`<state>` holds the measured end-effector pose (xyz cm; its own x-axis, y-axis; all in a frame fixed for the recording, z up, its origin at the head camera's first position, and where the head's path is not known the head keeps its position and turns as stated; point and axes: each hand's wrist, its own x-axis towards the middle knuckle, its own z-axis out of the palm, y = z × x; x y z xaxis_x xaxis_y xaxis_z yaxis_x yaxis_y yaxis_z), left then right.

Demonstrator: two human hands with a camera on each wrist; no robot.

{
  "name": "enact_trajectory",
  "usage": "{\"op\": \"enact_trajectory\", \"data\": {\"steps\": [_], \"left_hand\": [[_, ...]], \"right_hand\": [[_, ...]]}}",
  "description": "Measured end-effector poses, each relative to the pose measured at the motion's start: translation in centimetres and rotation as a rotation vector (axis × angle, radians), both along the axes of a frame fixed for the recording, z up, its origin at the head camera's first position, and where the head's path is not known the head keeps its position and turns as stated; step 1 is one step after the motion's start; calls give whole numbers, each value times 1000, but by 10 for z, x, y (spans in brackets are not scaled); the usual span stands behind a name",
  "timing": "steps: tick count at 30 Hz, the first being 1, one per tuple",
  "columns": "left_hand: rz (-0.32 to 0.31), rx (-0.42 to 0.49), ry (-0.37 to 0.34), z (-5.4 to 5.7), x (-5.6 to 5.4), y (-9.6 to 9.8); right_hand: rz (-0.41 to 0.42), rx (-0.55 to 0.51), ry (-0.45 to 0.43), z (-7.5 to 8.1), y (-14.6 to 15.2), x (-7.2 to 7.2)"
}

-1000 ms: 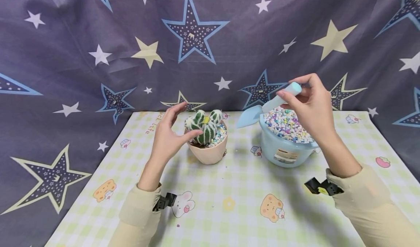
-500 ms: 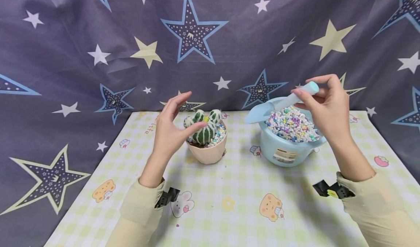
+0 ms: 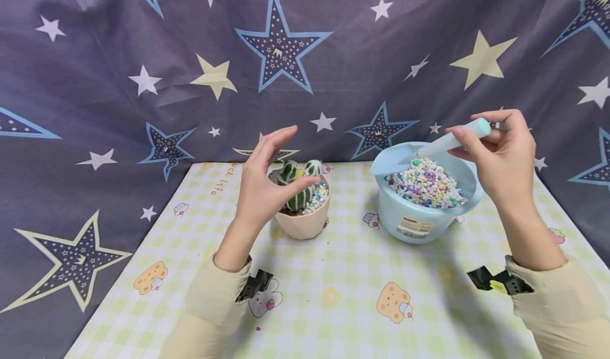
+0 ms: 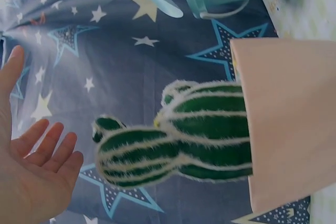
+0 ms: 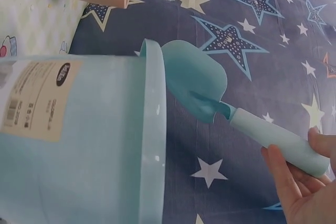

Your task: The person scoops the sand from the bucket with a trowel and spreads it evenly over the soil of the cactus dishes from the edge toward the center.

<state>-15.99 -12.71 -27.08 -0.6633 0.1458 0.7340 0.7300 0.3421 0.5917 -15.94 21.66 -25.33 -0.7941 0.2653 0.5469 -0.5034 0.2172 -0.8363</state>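
My right hand (image 3: 507, 158) pinches the handle of a light blue trowel (image 5: 273, 140) between thumb and fingers. The trowel's blade (image 3: 393, 159) overlaps the left rim of a light blue bucket (image 3: 410, 224), which is filled with small multicoloured pebbles (image 3: 429, 184). To the left, a fuzzy green cactus (image 4: 210, 129) with white ribs grows in a pale pink pot (image 3: 305, 224), with more coloured pebbles around its base. My left hand (image 3: 269, 184) is raised beside the cactus, thumb and fingers spread apart and holding nothing. In the left wrist view the palm is apart from the plant.
A green and white checked tablecloth (image 3: 333, 274) with cartoon prints covers the table. Right behind it hangs a dark curtain (image 3: 181, 36) patterned with stars. The bucket has a label (image 5: 42, 98) on its front.
My right hand has moved right with the trowel, bringing the blade from left of the bucket to its rim. The left hand has shifted slightly right and up beside the cactus.
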Motion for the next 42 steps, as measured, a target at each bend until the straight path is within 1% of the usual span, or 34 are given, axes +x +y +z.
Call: {"op": "enact_trajectory", "data": {"steps": [4,9,15,17,20,26,35,42], "left_hand": [[-19,-3,18,1,0,8],[-43,-4,20,2,1,18],[-54,-17,16,1,1,30],[-65,-21,12,0,1,34],[-61,-41,12,-1,1,39],[-68,-71,0,-6,0,49],[-70,-98,-60,-16,-2,59],[-72,-104,-116,-23,-2,67]], "right_hand": [[24,-71,21,1,5,1],[59,-153,57,1,10,3],[88,-202,90,1,15,4],[92,-207,100,0,16,4],[98,-213,108,-1,18,5],[78,-208,102,-2,24,7],[83,-267,135,-3,30,10],[31,-230,107,-5,35,12]]}}
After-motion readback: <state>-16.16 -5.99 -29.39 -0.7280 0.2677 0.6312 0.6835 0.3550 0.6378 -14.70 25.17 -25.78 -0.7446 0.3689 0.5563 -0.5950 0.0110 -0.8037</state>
